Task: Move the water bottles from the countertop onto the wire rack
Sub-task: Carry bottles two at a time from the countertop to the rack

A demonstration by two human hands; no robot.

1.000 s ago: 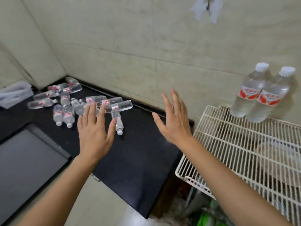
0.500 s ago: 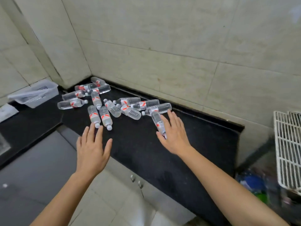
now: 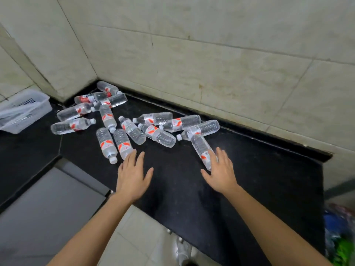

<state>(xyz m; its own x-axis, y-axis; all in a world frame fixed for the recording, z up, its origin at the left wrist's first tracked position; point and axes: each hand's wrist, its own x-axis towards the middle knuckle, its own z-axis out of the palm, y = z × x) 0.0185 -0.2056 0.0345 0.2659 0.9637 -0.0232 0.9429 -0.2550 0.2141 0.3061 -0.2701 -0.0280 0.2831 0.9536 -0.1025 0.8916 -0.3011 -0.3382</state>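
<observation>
Black countertop [image 3: 249, 179] in a tiled corner carries a scatter of water bottles [image 3: 134, 131], all lying flat with clear water inside. The left hand [image 3: 132, 176] is spread flat, its fingertips at one bottle's neck. The right hand [image 3: 221, 172], fingers straight, covers the cap end of the nearest bottle [image 3: 200, 145]. A white basket [image 3: 43, 106] at the far left holds something I cannot make out.

Bottles [image 3: 132, 129] lie scattered on the black bench [image 3: 249, 179]; left hand [image 3: 132, 175] and right hand [image 3: 221, 169] reach flat, each at the nearest one.
</observation>
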